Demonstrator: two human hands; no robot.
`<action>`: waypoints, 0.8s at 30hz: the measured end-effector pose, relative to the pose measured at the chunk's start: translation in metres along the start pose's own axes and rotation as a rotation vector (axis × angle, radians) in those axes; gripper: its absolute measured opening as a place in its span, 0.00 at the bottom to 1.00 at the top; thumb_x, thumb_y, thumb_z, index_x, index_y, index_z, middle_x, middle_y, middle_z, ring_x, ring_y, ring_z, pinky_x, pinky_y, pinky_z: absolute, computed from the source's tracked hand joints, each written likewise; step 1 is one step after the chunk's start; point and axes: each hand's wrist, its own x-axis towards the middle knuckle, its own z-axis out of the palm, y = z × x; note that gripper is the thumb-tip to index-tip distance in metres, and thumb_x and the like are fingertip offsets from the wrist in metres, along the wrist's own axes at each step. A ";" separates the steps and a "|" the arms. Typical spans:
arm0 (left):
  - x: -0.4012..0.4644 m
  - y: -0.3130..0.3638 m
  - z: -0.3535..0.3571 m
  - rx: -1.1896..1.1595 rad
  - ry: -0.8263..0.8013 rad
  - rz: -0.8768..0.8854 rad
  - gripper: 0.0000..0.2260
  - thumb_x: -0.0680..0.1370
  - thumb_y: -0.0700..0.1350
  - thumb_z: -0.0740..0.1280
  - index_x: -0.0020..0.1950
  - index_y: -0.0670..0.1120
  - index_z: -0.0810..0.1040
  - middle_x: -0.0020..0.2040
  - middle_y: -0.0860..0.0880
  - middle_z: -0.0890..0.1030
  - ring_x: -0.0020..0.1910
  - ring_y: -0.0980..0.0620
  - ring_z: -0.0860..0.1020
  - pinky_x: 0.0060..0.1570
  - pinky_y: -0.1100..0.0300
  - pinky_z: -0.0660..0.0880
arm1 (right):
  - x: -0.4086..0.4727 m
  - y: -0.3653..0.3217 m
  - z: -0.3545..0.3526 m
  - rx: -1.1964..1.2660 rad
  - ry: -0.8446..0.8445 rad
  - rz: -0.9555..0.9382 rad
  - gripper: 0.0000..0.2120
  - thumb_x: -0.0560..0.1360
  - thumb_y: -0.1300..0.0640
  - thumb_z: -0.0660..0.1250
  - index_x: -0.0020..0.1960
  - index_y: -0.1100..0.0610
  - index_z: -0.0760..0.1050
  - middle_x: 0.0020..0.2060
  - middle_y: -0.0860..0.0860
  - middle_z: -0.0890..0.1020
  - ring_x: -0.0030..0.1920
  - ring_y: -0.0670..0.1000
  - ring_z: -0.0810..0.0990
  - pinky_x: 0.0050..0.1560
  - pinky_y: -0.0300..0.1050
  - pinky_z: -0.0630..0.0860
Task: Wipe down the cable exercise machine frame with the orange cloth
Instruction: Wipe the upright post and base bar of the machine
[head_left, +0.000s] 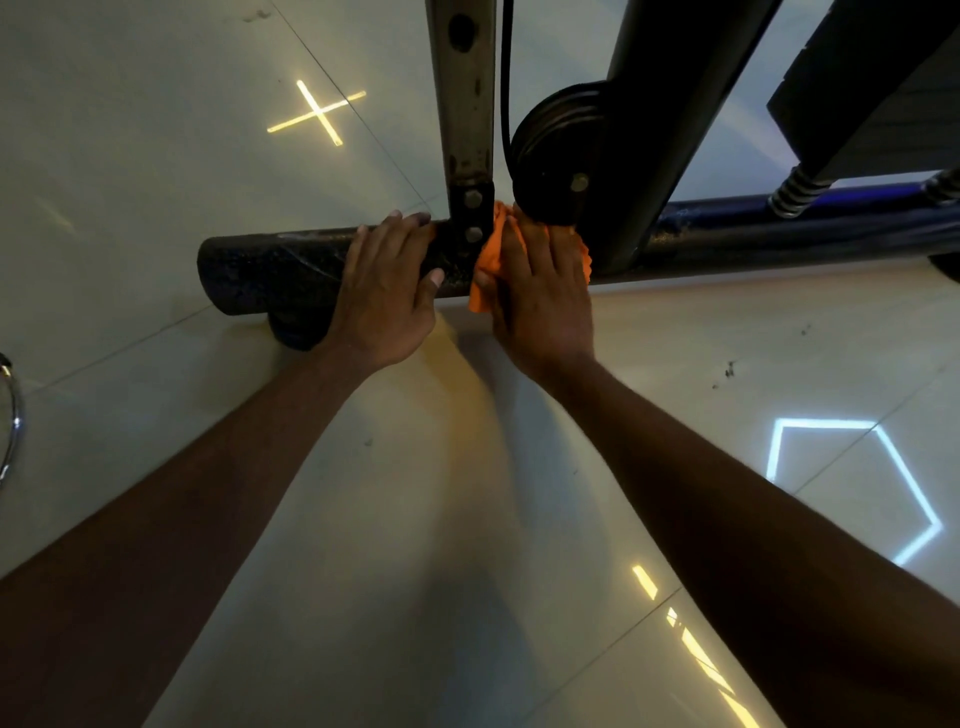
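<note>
Wiping under way on base bar (270, 270) of frame, near upright post (462, 119) at 12 o'clock. Right hand (540, 296) pressing cloth (491, 254), grip flat. Left hand (387, 291) bracing, grip relaxed. Uprights and pulley (556, 150) likely still to do.

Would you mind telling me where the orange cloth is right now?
In the head view, the cloth sits centre frame under the right hand, pressed on the base bar just below the pulley.

My left hand (387, 291) rests on the base bar (270, 275), left of the upright (465, 119); my right hand (543, 291) presses the cloth (488, 260) just right of it, below the pulley (558, 150).
</note>
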 end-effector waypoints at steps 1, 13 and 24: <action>0.000 -0.001 0.000 -0.003 -0.001 0.000 0.24 0.85 0.48 0.64 0.81 0.47 0.67 0.81 0.46 0.69 0.84 0.44 0.61 0.84 0.41 0.50 | 0.000 0.007 -0.004 -0.027 0.019 -0.051 0.32 0.86 0.46 0.65 0.85 0.57 0.62 0.83 0.57 0.66 0.83 0.62 0.62 0.82 0.61 0.63; -0.016 -0.007 -0.010 -0.043 0.007 0.030 0.25 0.85 0.45 0.63 0.83 0.49 0.65 0.83 0.48 0.66 0.84 0.45 0.60 0.84 0.39 0.51 | -0.033 -0.015 -0.029 0.181 -0.089 0.073 0.28 0.85 0.50 0.63 0.84 0.53 0.67 0.83 0.56 0.68 0.77 0.61 0.75 0.64 0.58 0.82; -0.054 -0.066 -0.037 -0.014 0.180 -0.269 0.21 0.84 0.48 0.64 0.78 0.49 0.74 0.78 0.43 0.71 0.80 0.40 0.66 0.78 0.32 0.59 | 0.003 -0.112 -0.028 0.457 -0.135 -0.097 0.23 0.84 0.58 0.69 0.79 0.56 0.74 0.74 0.55 0.79 0.75 0.56 0.77 0.75 0.56 0.75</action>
